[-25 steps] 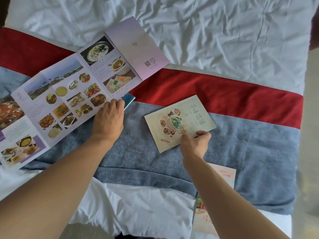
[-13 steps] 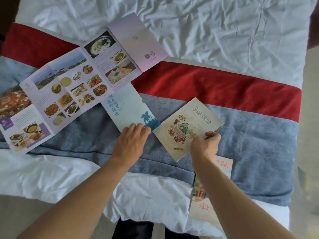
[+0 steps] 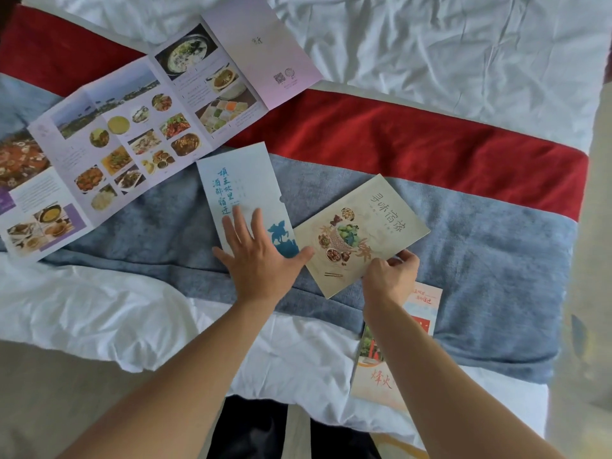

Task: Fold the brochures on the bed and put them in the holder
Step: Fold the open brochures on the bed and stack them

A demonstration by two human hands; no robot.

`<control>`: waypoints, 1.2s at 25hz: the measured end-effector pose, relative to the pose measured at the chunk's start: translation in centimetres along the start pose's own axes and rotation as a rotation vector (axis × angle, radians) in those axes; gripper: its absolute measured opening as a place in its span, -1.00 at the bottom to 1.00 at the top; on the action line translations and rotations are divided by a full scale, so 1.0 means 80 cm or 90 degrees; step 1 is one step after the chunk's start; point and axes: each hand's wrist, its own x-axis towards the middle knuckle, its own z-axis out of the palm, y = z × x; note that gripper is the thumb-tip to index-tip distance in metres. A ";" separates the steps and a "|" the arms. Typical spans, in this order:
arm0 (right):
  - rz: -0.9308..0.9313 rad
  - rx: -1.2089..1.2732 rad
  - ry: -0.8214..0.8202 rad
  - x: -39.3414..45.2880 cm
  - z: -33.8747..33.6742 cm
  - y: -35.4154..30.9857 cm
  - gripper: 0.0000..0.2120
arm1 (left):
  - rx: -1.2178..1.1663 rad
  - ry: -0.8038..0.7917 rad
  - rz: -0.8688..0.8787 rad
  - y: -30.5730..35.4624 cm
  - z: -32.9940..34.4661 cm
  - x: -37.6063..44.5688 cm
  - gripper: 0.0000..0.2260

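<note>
A pale blue holder (image 3: 243, 183) with blue characters and a horse figure lies on the grey-blue blanket. My left hand (image 3: 260, 260) presses flat on its lower end, fingers spread. Just right of it lies a folded beige brochure (image 3: 361, 233) with a food picture. My right hand (image 3: 390, 276) pinches that brochure's lower right edge. A large unfolded brochure (image 3: 132, 127) with food photos spreads across the left of the bed. A pink and orange brochure (image 3: 381, 369) lies at the bed's near edge, partly hidden under my right forearm.
The bed has a red band (image 3: 414, 144), a grey-blue blanket (image 3: 480, 260) and a rumpled white sheet (image 3: 430, 44). The bed's near edge and the floor (image 3: 43, 409) are at the bottom left. A pale blurred object (image 3: 589, 293) fills the right border.
My left hand pulled the blue holder out from under the unfolded brochure and slid it towards the beige brochure. My right hand stayed on the beige brochure, which has turned a little.
</note>
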 end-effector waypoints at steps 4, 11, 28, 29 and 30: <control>-0.007 0.022 -0.033 0.005 -0.005 -0.003 -0.67 | -0.010 -0.010 -0.064 0.010 0.017 0.018 0.13; 0.019 0.074 0.030 0.027 -0.027 -0.022 -0.69 | -0.037 0.088 0.122 0.002 0.016 -0.001 -0.05; 0.106 0.096 -0.003 0.037 -0.053 -0.023 -0.67 | -0.030 0.130 0.198 0.004 0.013 -0.007 -0.21; 0.104 0.088 -0.010 0.036 -0.053 -0.021 -0.67 | -0.032 0.126 0.200 0.005 0.014 -0.007 -0.21; 0.104 0.079 -0.016 0.035 -0.053 -0.020 -0.66 | -0.037 0.122 0.207 0.007 0.014 -0.008 -0.22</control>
